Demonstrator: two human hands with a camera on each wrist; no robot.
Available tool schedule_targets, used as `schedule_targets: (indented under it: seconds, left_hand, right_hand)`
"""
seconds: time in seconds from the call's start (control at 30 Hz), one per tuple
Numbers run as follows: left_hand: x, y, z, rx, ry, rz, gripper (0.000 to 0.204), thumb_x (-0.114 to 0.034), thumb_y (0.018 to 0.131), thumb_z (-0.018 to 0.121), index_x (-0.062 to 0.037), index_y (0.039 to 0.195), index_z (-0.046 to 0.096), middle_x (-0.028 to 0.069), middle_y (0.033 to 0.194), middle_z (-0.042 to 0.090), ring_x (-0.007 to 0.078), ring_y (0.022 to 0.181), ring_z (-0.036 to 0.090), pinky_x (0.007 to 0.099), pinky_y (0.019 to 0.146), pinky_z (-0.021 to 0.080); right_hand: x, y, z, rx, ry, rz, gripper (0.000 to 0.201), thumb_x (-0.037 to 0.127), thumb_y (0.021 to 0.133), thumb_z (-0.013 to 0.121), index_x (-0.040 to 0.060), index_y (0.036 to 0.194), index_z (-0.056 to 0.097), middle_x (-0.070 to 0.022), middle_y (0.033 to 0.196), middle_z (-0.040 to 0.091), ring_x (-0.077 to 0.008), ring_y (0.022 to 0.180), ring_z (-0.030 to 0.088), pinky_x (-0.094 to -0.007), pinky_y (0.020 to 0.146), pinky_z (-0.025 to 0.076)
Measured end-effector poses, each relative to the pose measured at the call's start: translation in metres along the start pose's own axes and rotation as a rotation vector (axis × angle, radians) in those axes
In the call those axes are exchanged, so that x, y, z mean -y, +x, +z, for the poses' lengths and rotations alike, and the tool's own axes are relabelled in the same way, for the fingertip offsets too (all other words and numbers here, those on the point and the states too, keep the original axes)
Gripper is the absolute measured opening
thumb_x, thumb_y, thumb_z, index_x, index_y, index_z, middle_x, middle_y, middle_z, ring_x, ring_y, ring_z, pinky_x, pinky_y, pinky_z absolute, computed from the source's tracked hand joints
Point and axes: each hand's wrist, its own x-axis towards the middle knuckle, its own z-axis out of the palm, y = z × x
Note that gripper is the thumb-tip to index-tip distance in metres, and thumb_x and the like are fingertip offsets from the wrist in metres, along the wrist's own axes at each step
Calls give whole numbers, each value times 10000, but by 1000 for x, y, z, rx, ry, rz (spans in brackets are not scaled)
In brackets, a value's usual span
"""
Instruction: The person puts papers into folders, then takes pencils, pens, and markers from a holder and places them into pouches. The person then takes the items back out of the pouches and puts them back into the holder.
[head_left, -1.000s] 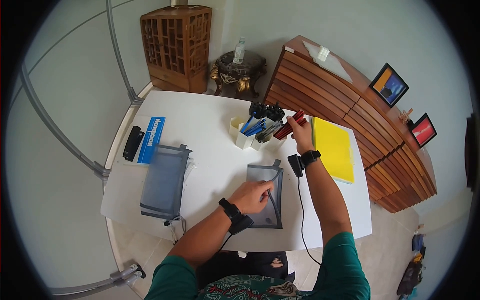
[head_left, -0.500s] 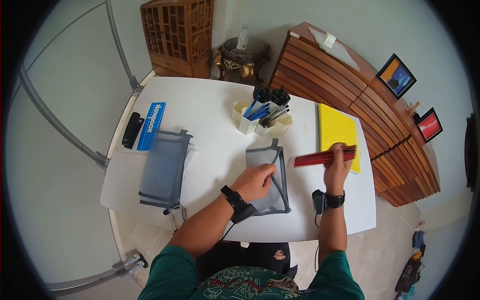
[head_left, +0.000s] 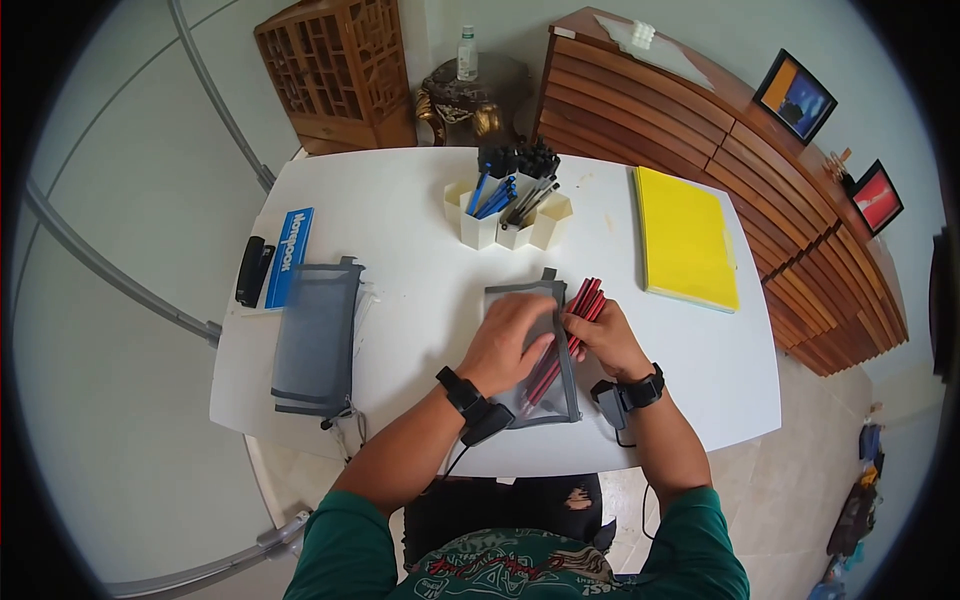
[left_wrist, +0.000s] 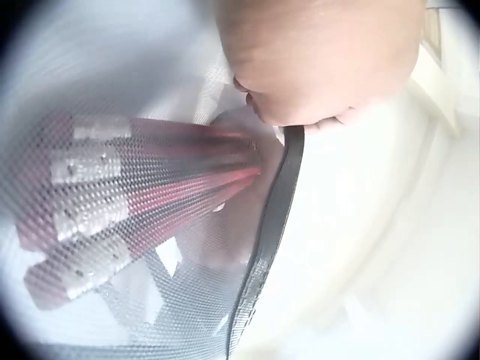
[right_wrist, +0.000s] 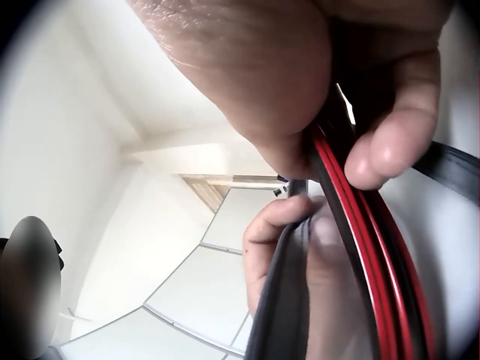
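A grey mesh pouch (head_left: 515, 296) lies on the white table (head_left: 400, 260) in front of me. My left hand (head_left: 512, 340) rests on it and pinches its black rim (left_wrist: 270, 225), holding the mouth apart. My right hand (head_left: 600, 338) grips a bundle of red pens (head_left: 585, 298). The pens' lower ends sit inside the pouch, showing through the mesh (left_wrist: 150, 195). In the right wrist view the red pens (right_wrist: 360, 247) run between thumb and fingers, beside the left hand's fingers (right_wrist: 277, 232) on the rim.
White hexagonal cups (head_left: 505, 225) with blue and black pens stand behind the pouch. A yellow folder (head_left: 685, 235) lies to the right. On the left lie a second grey pouch (head_left: 318, 335), a blue notebook (head_left: 285, 255) and a black stapler (head_left: 250, 270). A wooden cabinet (head_left: 700, 100) stands behind.
My right hand lifted the red pens out of the cups, swung them right and down, and pushed their ends into the pouch. My left hand stayed on the pouch.
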Motion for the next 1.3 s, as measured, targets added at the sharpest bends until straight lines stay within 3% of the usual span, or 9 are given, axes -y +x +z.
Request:
schedule_targets:
  seconds: [0.07,0.13,0.47,0.53,0.67,0.77,1.0,1.17,1.3]
  left_hand:
    - [-7,2,-1,-210,279,-153,532,-116,853,695,-5,1334,498,222,1291,556,418,1215,505,475,1043,404]
    - [2,-2,3,-180,302,-273,695,-189,865,712,23,1437,379,258,1378,485,430,1288,446,488,1112,340]
    - [20,-7,3,-657,-647,-542,601,-120,967,621,13,1459,302,194,1502,365,307,1434,338,415,1196,279]
    - [19,-7,0,-763,-862,-615,533,-125,995,583,-4,1448,330,178,1490,391,313,1385,425,462,1132,374]
    - [26,-9,-7,-637,-936,-772,510,-170,1024,552,18,1456,359,162,1440,483,294,1313,511,433,1117,399]
    - [3,0,-11,-304,-1087,-814,428,-156,1065,455,50,1440,433,203,1433,522,248,1228,598,365,1074,460]
    - [-5,1,-7,-106,-1055,-635,419,-148,1089,383,-28,1490,391,190,1466,502,249,1290,551,383,1091,461]
    - [-1,-1,-4,-37,-1196,-658,442,-189,1106,354,-51,1525,340,185,1481,485,246,1322,518,382,1102,447]
    - [-3,-1,-4,27,-1212,-627,452,-153,1096,362,-67,1539,344,169,1498,460,240,1367,472,391,1120,424]
  right_hand:
    - [-1,-1,1,-7,6,-1,149,145,939,683,-4,949,685,-33,677,646,-99,527,599,-232,471,481]
    - [0,-2,4,-15,14,-5,153,145,935,696,-6,959,682,-32,686,648,-98,541,605,-229,478,487]
    - [-11,2,14,-34,295,-247,111,113,950,676,4,952,657,-53,772,663,-106,596,620,-241,534,508]
    - [-12,1,13,-57,309,-285,107,106,954,669,0,948,653,-55,770,663,-109,597,620,-243,533,507]
    - [-7,0,13,-209,265,-440,107,89,957,652,-18,945,647,-67,762,658,-126,595,621,-255,540,501]
    - [-3,-2,11,-228,245,-481,115,93,958,650,-20,940,649,-65,755,655,-125,600,622,-255,551,507]
    - [9,-2,-4,-180,258,-60,141,169,928,700,32,937,670,-22,750,650,-88,577,594,-231,469,479]
    - [4,0,-31,124,423,256,261,257,950,576,19,1008,667,-48,764,677,-108,498,562,-243,426,429]
    - [12,-4,-29,192,541,176,336,239,923,501,-12,1077,663,-114,856,730,-120,487,591,-235,430,445]
